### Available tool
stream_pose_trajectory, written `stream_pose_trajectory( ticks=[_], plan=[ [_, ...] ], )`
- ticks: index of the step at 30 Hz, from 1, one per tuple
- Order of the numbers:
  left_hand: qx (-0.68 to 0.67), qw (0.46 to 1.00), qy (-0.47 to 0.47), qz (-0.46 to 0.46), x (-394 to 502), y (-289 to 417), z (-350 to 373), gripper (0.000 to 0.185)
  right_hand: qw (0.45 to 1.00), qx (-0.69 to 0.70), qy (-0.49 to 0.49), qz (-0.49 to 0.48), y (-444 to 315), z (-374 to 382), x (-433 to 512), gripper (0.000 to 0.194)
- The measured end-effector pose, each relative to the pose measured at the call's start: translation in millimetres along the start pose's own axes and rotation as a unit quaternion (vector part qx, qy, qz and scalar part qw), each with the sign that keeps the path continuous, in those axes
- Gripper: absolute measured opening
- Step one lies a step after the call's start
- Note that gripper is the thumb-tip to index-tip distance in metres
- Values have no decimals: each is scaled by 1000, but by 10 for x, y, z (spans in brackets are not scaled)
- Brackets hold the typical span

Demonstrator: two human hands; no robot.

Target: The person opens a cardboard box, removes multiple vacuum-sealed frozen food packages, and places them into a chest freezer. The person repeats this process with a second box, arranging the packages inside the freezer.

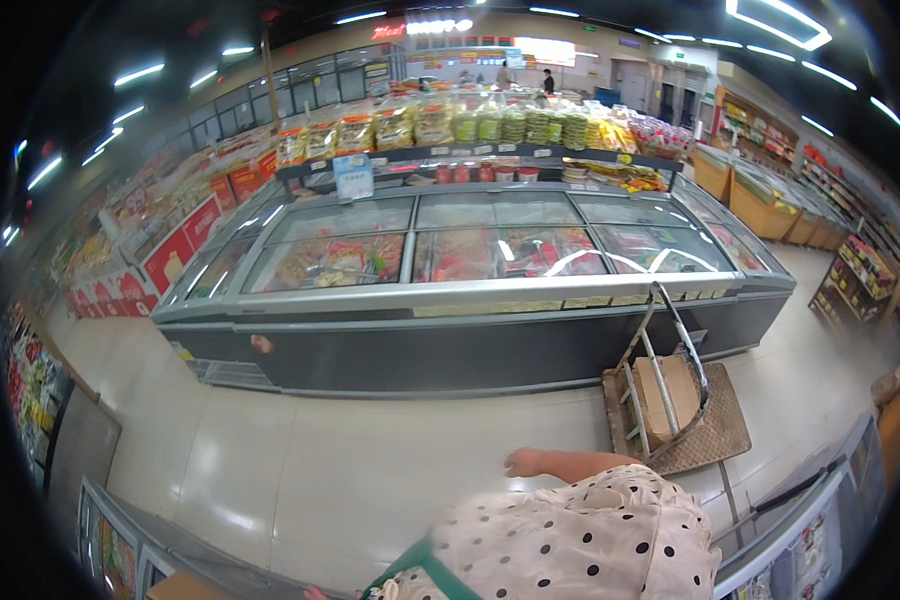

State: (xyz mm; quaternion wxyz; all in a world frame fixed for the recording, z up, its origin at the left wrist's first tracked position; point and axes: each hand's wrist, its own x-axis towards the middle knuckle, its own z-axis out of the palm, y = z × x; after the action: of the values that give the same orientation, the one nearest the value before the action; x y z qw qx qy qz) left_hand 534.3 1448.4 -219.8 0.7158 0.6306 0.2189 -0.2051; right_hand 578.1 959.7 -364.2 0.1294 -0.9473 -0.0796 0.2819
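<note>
My right hand [523,463] hangs over the pale tiled floor [390,457], fingers curled together, with nothing visible in it. The arm comes out of a cream polka-dot sleeve, and a green strap [424,566] crosses my clothing. Only a bit of my left hand [315,592] shows at the bottom edge, beside a freezer's rim; what it holds or touches is hidden. Right of my right arm stands a flatbed trolley [724,424] with a worn metal handle, bearing a cardboard box [671,394]. Beyond lies a long glass-topped chest freezer [457,352] filled with packaged food.
Bagged goods [431,124] line a shelf above the freezer. More freezers flank me at lower left [112,555] and lower right [802,547]. A small display rack [859,281] stands at right. Red-fronted displays [184,240] run along the left. Two people are far back.
</note>
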Motion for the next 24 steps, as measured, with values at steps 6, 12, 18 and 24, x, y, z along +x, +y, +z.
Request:
stream_pose_trajectory(
  ticks=[6,12,18,24],
  plan=[
    [43,997,-58,-12,353,27,972,61,975,84,62,196,1129,165,-764,50],
    [85,989,-122,1,671,-5,2012,63,825,70,337,448,1813,-437,-1817,55],
    [106,979,-177,2,961,-170,2920,65,715,5,440,543,2737,-1014,-2659,78],
    [288,904,-230,218,739,-124,3509,33,660,257,324,627,3287,-484,-3275,48]
  ],
)
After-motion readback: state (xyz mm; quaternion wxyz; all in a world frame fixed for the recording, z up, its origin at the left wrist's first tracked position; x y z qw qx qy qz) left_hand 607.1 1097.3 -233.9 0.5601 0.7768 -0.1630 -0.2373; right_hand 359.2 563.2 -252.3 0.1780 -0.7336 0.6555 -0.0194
